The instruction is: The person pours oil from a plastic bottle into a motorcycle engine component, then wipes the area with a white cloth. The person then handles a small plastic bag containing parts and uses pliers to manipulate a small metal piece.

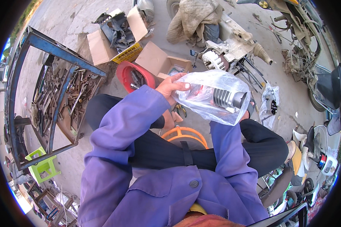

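A clear plastic bag [207, 109] with a finned metal engine cylinder [226, 98] in it is held up before me. My left hand [172, 87] grips the bag's left end, thumb on top. My right hand is mostly hidden behind the bag's right end; only a bit of it [245, 115] shows, so its grip cannot be made out. Beyond the bag, a dirty engine [230, 49] with exposed studs lies on the concrete. An opened cardboard box [155, 58] holding small bagged items stands behind my left hand. Pliers [182, 110] lie below the bag.
A red container [125, 75] of sockets stands by my left knee. Farther left, a blue metal frame [64, 55] surrounds a tray of tools. A bagged part [269, 105] lies right of the engine studs. A partly stripped scooter [307, 51] stands at the upper right.
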`<action>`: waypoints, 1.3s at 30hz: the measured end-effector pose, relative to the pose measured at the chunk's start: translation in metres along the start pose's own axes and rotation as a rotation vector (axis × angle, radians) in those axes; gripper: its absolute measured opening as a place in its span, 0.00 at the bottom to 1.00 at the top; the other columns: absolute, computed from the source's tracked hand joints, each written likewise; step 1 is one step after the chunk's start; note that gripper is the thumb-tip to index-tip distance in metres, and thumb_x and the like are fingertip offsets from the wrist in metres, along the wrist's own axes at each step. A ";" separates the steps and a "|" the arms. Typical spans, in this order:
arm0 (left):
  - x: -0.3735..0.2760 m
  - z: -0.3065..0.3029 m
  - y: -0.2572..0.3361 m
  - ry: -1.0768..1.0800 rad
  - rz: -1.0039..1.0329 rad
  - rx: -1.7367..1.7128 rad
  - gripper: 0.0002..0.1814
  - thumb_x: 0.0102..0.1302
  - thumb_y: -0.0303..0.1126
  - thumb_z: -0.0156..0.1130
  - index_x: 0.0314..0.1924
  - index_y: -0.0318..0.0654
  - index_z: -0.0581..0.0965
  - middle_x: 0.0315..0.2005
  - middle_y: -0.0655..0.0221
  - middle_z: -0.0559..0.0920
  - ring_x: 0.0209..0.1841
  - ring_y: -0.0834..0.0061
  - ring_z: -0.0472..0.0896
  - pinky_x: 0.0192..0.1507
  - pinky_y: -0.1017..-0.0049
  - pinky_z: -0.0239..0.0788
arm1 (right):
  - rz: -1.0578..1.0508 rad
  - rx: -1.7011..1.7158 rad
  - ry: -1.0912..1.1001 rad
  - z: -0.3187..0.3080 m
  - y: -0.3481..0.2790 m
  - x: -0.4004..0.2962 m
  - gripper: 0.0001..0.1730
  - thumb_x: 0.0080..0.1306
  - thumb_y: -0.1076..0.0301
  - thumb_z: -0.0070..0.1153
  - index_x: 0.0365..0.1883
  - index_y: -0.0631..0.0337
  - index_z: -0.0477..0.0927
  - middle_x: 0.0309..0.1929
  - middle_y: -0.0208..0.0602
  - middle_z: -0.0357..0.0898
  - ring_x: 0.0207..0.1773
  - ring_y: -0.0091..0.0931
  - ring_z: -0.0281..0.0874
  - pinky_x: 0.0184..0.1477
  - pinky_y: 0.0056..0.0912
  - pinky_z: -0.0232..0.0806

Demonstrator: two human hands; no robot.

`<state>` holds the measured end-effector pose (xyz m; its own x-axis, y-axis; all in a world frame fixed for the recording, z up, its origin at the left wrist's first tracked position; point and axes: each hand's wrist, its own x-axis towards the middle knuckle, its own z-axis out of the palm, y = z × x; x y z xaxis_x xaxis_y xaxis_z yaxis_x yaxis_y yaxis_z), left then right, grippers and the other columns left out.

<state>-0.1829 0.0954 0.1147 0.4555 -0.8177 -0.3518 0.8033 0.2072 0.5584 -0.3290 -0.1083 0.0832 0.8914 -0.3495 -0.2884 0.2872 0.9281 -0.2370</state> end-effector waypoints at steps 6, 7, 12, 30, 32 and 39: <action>0.007 -0.011 0.005 0.008 -0.041 -0.040 0.29 0.57 0.24 0.58 0.61 0.26 0.68 0.53 0.52 0.80 0.53 0.62 0.83 0.58 0.60 0.76 | -0.008 0.004 -0.029 0.009 -0.003 0.021 0.33 0.73 0.45 0.45 0.66 0.60 0.69 0.63 0.45 0.75 0.64 0.41 0.74 0.65 0.57 0.69; 0.009 -0.011 0.005 0.019 -0.033 -0.049 0.29 0.57 0.25 0.58 0.61 0.26 0.68 0.52 0.52 0.80 0.52 0.61 0.83 0.58 0.60 0.76 | -0.005 0.005 -0.027 0.008 -0.003 0.021 0.33 0.73 0.45 0.45 0.66 0.60 0.69 0.63 0.45 0.75 0.64 0.41 0.74 0.65 0.57 0.69; 0.009 -0.009 0.006 0.054 -0.062 -0.023 0.27 0.59 0.29 0.56 0.59 0.28 0.68 0.50 0.53 0.79 0.47 0.59 0.84 0.49 0.57 0.79 | 0.002 0.003 -0.037 0.011 -0.001 0.026 0.33 0.73 0.45 0.46 0.66 0.60 0.69 0.63 0.45 0.75 0.64 0.41 0.75 0.65 0.57 0.69; 0.016 -0.001 -0.030 0.239 -0.277 -0.137 0.15 0.64 0.28 0.57 0.51 0.34 0.76 0.43 0.65 0.82 0.48 0.69 0.82 0.55 0.64 0.75 | 0.024 -0.039 0.002 -0.004 0.006 -0.003 0.34 0.72 0.45 0.47 0.67 0.61 0.69 0.63 0.45 0.75 0.63 0.41 0.75 0.65 0.57 0.70; 0.017 -0.012 -0.035 0.116 -0.237 -0.021 0.14 0.63 0.25 0.56 0.49 0.34 0.76 0.41 0.66 0.82 0.45 0.71 0.83 0.53 0.67 0.75 | 0.033 -0.039 0.003 -0.005 0.010 -0.004 0.34 0.72 0.45 0.48 0.67 0.61 0.69 0.63 0.45 0.75 0.63 0.41 0.75 0.64 0.57 0.70; 0.012 -0.005 -0.029 0.266 -0.052 0.020 0.11 0.60 0.23 0.56 0.43 0.33 0.79 0.35 0.66 0.82 0.38 0.72 0.83 0.40 0.68 0.79 | 0.025 -0.036 -0.029 0.009 0.007 0.024 0.34 0.72 0.45 0.48 0.67 0.61 0.69 0.62 0.45 0.75 0.63 0.41 0.75 0.64 0.57 0.70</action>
<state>-0.1984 0.0826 0.0906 0.5005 -0.6569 -0.5639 0.8217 0.1555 0.5483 -0.3023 -0.1087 0.0826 0.9080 -0.3220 -0.2680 0.2523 0.9310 -0.2639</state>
